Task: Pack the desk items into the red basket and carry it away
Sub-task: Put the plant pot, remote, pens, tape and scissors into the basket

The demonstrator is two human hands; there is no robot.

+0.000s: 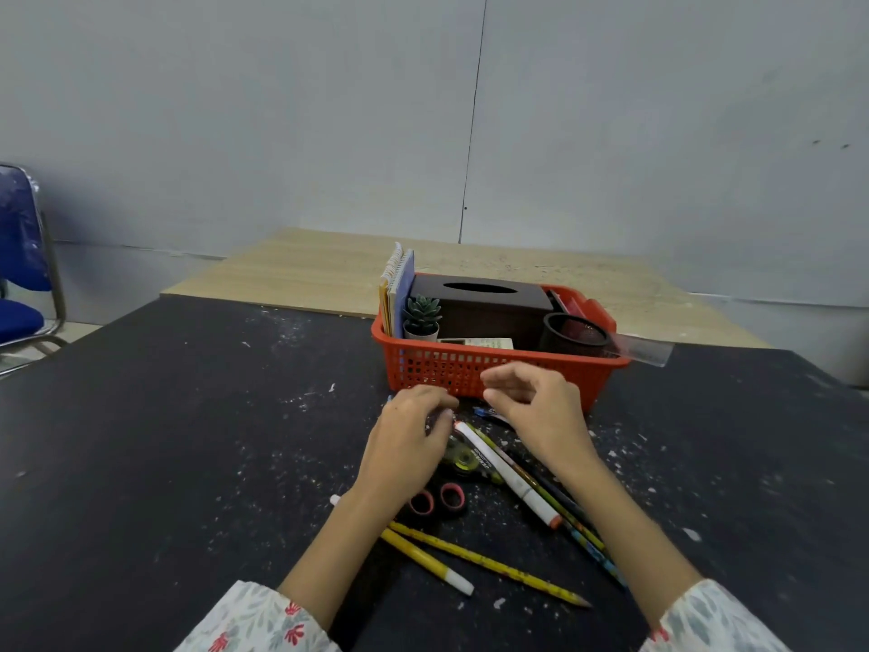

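the red basket [493, 369] sits on the dark table [188, 440] just beyond the hands, and by the look of it the packing is well past halfway: inside it stand spiral notebooks [397, 289] against the left wall, a small potted succulent [422, 317] beside them, a dark tissue box [484, 305] in the middle, a calculator [475, 344] lying at the front, a dark mesh pen cup [574, 332] on the right, and a clear ruler [642, 349] poking out over the right rim. what is left lies loose on the table near the person: a white marker [510, 475], a bunch of pencils [580, 524] beside it, a yellow pencil [489, 564] and a yellow pen [425, 562] closer in, scissors with pink-ringed handles [437, 500], a correction tape roller [463, 458], and a blue pen [489, 413] lying close to the basket's front wall. the left hand [406, 444] is lowered over the roller with fingers curled; whether it grips anything i cannot tell, since the fingertips are blurred and hidden. the right hand [536, 407] hovers in front of the basket's front wall, fingers loosely bent, grasping nothing visible. my judgement: the small writing things remain to be gathered, and the carrying away has not begun.
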